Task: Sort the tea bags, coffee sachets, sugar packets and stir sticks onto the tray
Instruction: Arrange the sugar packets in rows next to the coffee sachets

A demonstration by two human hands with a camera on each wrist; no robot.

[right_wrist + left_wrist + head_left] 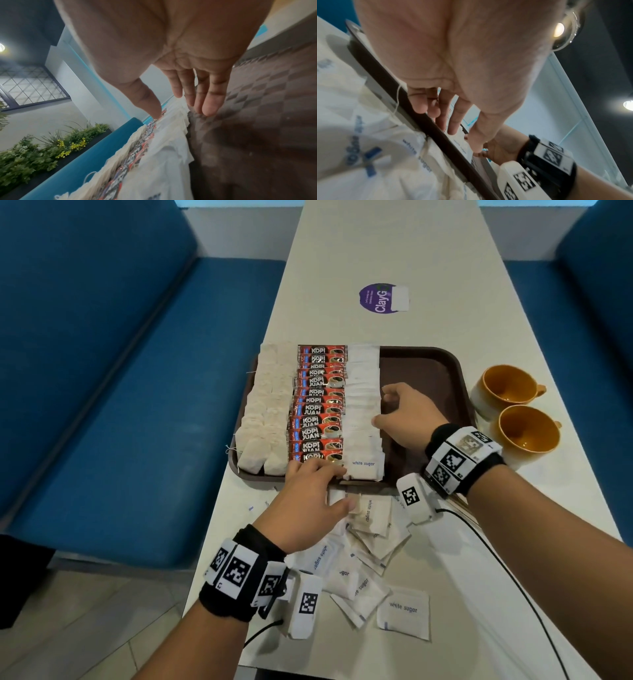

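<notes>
A brown tray (428, 378) holds three rows: tea bags (267, 412) on the left, red Kopi Juan coffee sachets (318, 405) in the middle and white sugar packets (363, 412) to their right. My right hand (383, 409) lies open on the tray, its straight fingertips (207, 109) against the sugar row's right edge (171, 148). At the tray's near rim (436, 135), my left hand (322, 470) is open, fingers touching the near end of the coffee and sugar rows. Several loose sugar packets (370, 542) lie on the table under and behind it.
Two orange cups (507, 388) (527, 433) stand right of the tray. The tray's right half is bare. Thin brown sticks (460, 503) peek out below my right wrist. A purple sticker (380, 297) is farther up the table. Blue benches (120, 405) flank the table.
</notes>
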